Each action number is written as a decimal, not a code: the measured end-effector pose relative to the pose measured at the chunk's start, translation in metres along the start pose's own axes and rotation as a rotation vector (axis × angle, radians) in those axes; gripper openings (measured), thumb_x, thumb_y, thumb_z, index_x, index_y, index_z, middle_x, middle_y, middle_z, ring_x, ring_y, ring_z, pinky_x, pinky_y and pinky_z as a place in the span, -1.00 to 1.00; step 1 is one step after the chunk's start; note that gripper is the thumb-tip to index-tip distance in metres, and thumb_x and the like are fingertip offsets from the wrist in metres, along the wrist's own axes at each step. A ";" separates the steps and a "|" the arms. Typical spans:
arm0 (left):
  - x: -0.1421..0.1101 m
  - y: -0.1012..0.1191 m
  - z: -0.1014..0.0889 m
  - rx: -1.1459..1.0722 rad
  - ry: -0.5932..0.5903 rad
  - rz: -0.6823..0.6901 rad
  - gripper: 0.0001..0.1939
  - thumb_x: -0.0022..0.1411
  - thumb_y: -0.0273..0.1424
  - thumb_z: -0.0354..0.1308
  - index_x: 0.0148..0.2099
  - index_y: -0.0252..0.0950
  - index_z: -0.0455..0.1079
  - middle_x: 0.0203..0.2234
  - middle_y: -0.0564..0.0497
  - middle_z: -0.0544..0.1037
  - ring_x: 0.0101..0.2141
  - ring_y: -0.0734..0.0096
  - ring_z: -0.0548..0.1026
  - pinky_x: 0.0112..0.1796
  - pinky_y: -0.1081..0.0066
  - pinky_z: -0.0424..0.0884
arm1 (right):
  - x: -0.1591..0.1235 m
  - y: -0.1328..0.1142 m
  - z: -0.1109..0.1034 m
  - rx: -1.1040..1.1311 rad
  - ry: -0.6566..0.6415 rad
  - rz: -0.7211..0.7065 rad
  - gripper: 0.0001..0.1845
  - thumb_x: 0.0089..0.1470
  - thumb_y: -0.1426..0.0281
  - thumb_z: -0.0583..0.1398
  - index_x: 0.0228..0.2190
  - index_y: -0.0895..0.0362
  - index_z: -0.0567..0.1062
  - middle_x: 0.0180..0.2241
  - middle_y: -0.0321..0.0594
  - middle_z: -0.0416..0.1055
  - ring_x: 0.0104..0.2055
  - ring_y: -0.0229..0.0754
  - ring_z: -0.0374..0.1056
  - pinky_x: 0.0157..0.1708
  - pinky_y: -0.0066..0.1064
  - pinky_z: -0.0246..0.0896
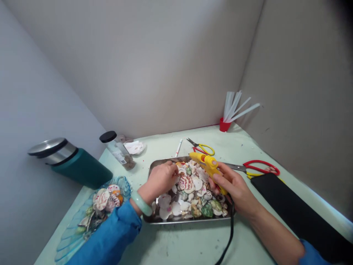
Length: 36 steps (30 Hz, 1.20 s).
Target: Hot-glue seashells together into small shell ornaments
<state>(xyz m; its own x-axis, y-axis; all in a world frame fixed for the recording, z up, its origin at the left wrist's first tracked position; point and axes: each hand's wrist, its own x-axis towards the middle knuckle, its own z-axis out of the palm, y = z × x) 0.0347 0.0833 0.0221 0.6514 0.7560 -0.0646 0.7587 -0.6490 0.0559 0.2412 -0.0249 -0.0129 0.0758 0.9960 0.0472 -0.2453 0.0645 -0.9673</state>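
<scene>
My right hand point(234, 186) is wrapped round a yellow hot glue gun point(208, 164) above the right side of a metal tray point(190, 221). The gun's nozzle points up and to the left, and its black cord point(231, 232) runs down to the table. Over the tray's left side is my left hand point(163, 177), its fingers pinched together; what they hold, if anything, is hidden. Seashells point(186, 183) fill the tray: white, red-speckled and orange scallops with green and brown spiral shells.
At left stand a teal bottle point(82, 167), a blue glass dish point(68, 235) of shells and a black-lidded jar point(116, 150). Behind lie a marker point(178, 148) and small scissors point(202, 147). At right are red-handled scissors point(256, 167), a black slab point(292, 209) and a red cup point(224, 126) of glue sticks.
</scene>
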 end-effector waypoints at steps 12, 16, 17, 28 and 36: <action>-0.003 -0.016 0.005 -0.207 -0.041 0.094 -0.77 0.11 -0.55 0.09 -0.21 -0.27 0.50 -0.33 -0.01 0.58 -0.38 0.39 0.49 -0.35 0.50 0.32 | 0.000 0.002 -0.002 0.000 -0.021 -0.013 -0.58 0.12 0.19 0.19 -0.01 0.06 0.31 -0.54 -0.38 0.33 -0.55 -0.29 0.17 -0.51 -0.45 0.10; -0.004 -0.016 0.008 -0.233 -0.030 0.084 -0.81 0.13 -0.53 0.09 -0.24 -0.27 0.50 -0.33 -0.01 0.58 -0.37 0.39 0.49 -0.35 0.51 0.32 | 0.000 0.002 -0.003 -0.009 -0.027 -0.001 -0.59 0.14 0.20 0.18 -0.01 0.06 0.30 -0.54 -0.38 0.33 -0.55 -0.30 0.16 -0.51 -0.46 0.09; -0.003 -0.016 0.009 -0.236 -0.027 0.081 -0.82 0.13 -0.52 0.10 -0.24 -0.27 0.50 -0.32 -0.01 0.58 -0.36 0.39 0.49 -0.35 0.51 0.32 | 0.000 0.002 -0.002 -0.007 -0.027 0.000 -0.59 0.14 0.20 0.18 -0.02 0.06 0.30 -0.54 -0.38 0.33 -0.55 -0.30 0.16 -0.51 -0.46 0.08; 0.010 -0.015 0.010 -0.194 0.003 0.050 -0.76 0.20 -0.43 0.06 -0.13 -0.23 0.51 -0.25 -0.04 0.60 -0.29 0.29 0.52 -0.28 0.44 0.34 | 0.000 0.002 -0.003 -0.008 -0.030 0.000 -0.60 0.15 0.20 0.18 -0.01 0.07 0.30 -0.54 -0.38 0.33 -0.54 -0.31 0.16 -0.50 -0.47 0.07; 0.023 -0.007 0.011 -0.141 -0.022 -0.006 -0.85 0.15 -0.39 0.12 -0.32 -0.24 0.52 -0.41 -0.01 0.62 -0.37 0.30 0.53 -0.36 0.45 0.32 | -0.001 0.004 -0.003 -0.002 -0.031 -0.007 -0.57 0.14 0.21 0.19 0.01 0.08 0.28 -0.54 -0.38 0.34 -0.54 -0.32 0.17 -0.51 -0.47 0.07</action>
<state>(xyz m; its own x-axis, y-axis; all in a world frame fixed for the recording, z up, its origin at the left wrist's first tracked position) 0.0441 0.1043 0.0090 0.6482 0.7564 -0.0872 0.7558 -0.6252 0.1945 0.2434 -0.0255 -0.0174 0.0476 0.9970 0.0612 -0.2427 0.0709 -0.9675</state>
